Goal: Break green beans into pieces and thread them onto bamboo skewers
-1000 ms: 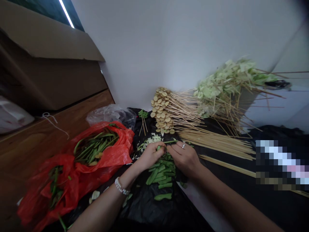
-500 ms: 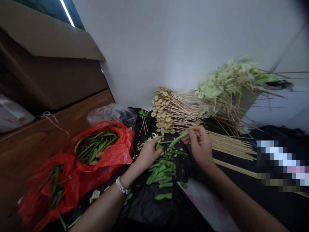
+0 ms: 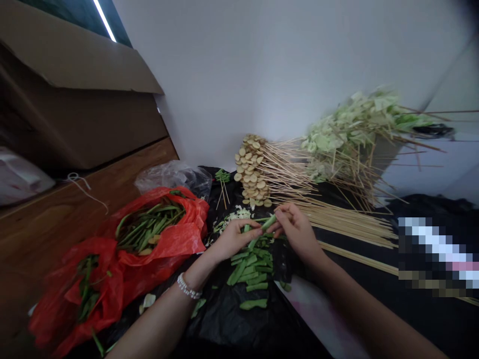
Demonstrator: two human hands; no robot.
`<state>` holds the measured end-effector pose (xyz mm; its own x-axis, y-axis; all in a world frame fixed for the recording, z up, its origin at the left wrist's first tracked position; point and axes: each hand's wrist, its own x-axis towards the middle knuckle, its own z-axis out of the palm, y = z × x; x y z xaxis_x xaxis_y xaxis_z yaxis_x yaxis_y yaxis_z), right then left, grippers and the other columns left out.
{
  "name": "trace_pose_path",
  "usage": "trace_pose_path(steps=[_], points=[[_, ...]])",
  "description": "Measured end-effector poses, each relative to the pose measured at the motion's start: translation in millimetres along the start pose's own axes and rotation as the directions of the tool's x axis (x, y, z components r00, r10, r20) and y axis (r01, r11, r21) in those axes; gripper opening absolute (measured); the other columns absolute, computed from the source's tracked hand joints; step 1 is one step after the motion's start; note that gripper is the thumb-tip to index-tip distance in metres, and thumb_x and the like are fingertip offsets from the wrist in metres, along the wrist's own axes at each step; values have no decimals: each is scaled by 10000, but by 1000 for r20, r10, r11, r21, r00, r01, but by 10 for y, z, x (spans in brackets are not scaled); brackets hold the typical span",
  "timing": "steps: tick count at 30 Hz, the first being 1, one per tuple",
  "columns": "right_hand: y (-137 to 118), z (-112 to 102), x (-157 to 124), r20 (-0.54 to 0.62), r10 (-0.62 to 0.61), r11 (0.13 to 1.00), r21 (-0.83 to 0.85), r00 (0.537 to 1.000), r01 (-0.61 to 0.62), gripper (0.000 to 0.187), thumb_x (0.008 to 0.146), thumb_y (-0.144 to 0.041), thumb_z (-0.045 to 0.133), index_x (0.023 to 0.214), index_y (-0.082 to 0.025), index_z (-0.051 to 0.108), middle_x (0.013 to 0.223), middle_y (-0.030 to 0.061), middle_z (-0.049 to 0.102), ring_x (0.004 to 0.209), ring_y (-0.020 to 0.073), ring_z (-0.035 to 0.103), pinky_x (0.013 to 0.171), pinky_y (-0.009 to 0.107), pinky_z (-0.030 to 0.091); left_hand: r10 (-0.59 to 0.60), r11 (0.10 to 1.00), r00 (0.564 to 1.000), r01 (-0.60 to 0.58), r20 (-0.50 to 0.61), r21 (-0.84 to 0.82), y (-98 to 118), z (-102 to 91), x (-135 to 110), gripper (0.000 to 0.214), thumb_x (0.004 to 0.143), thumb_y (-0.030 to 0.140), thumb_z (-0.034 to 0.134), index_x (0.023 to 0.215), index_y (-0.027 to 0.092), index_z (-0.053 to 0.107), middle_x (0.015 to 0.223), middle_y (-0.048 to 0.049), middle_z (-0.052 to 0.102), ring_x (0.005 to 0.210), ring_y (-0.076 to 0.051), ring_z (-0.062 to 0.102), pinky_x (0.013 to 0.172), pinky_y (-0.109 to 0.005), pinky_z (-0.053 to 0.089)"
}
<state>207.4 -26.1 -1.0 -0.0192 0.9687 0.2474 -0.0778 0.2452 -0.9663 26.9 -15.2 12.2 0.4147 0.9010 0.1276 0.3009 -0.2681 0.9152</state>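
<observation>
My left hand [image 3: 234, 238] and my right hand [image 3: 295, 230] meet above a pile of cut green bean pieces [image 3: 250, 271] on black plastic sheet [image 3: 232, 319]. Both pinch one long green bean [image 3: 264, 228]: the right hand grips its upper end, the left closes on its lower part. A pearl bracelet [image 3: 188, 289] is on my left wrist.
A red plastic bag [image 3: 112, 269] of whole green beans lies at left on a wooden surface [image 3: 45, 219]. Behind the hands lie bare bamboo skewers [image 3: 348, 224], skewers of pale round slices [image 3: 251, 169] and skewers of cabbage leaves [image 3: 355, 129]. A cardboard box [image 3: 75, 99] stands at far left.
My right hand lifted a long bean up and to the right, then came back toward my left hand; now both hands hold the bean close together.
</observation>
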Motion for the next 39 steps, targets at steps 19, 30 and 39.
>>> trace_pose_path(steps=[19,30,39], points=[[-27,4,-81,573,-343,-22,-797,744,604,173,894,-121,443,869,-180,603,787,31,608,805,182,516,989,418,276,220,914,975,-209,9,347,-32,3,-22,187,851,318,560,837,171,676,821,-28,686,770,-155,608,722,-245,415],[71,51,-127,424,-374,182,-838,824,514,203,887,-107,418,926,-182,602,823,31,641,820,170,556,1012,385,255,164,979,982,-150,-97,138,-79,55,3,190,801,339,619,785,154,661,790,-22,676,761,-154,590,733,-245,431],[23,89,-128,282,-375,518,-726,883,452,206,937,-166,375,960,-210,575,892,16,677,842,162,597,932,356,329,48,995,987,-61,-151,-83,26,61,-16,259,739,407,676,791,153,676,778,-16,673,725,-141,569,697,-244,423]])
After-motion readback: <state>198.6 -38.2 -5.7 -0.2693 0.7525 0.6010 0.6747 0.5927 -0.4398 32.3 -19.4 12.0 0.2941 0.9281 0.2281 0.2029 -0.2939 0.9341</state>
